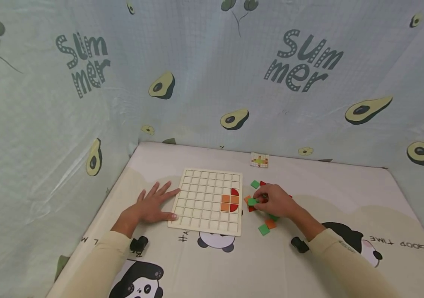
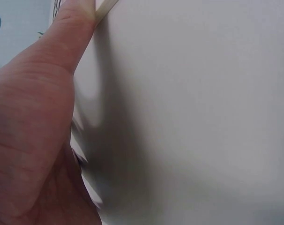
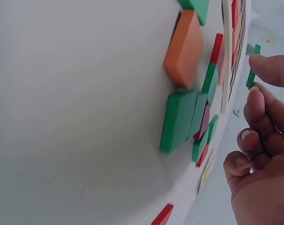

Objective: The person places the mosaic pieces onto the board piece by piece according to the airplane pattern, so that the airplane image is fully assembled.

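Pinching a green tile between thumb and fingertip: right hand, other fingers curled in. Clock refs = head view, centred on board, 12 at far edge. Grid board lies flat on table, slightly rotated. Right hand + held tile just outside its 3 o'clock edge.

Left hand at 9 o'clock, fingers spread wide, holding nothing; thumb and a finger touch the board's edge. Left wrist view only confirms the thumb on the rim.

Orange squares and rounded red pieces sit in cells near the board's 3 o'clock side; most other cells bare.

Loose tiles scattered around and under right hand: green one between 2 and 3, orange one and second green near 4. Exact count hidden by the hand. Pattern card at 2 o'clock, apart from tiles.
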The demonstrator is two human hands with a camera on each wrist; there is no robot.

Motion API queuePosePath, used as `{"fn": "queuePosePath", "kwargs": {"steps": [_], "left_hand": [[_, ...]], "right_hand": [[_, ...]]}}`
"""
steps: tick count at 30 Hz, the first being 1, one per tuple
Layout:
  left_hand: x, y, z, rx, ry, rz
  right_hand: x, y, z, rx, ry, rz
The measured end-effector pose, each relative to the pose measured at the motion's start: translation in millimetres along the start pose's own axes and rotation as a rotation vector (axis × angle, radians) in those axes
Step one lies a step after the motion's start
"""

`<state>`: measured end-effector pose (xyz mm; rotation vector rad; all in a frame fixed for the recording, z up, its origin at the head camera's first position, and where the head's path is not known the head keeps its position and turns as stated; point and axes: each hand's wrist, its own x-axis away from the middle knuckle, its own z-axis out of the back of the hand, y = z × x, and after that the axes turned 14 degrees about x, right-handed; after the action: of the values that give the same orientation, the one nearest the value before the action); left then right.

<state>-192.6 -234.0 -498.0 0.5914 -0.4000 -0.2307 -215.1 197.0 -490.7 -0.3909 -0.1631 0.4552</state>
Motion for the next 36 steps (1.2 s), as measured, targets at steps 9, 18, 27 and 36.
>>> {"fn": "queuePosePath", "kwargs": {"steps": [9, 18, 27, 36], "left_hand": [[-1.6, 1.5, -0.9, -0.012, 0.007, -0.002], [1.0, 1.2, -1.4, -0.011, 0.015, 0.007], [-0.3, -1.0, -1.6, -0.003, 0.013, 0.007], [-0.6, -0.1, -1.3, -0.015, 0.008, 0.014]], "right_hand": [[-9.6, -12, -8, -0.031, -0.008, -0.016], [-17.7, -24, -16, -0.048, -0.014, -0.058], [-23.3, -35, -19, -0.045, -0.003, -0.053], [-29.2, -40, -25, -0.058, -0.012, -0.062]]}}
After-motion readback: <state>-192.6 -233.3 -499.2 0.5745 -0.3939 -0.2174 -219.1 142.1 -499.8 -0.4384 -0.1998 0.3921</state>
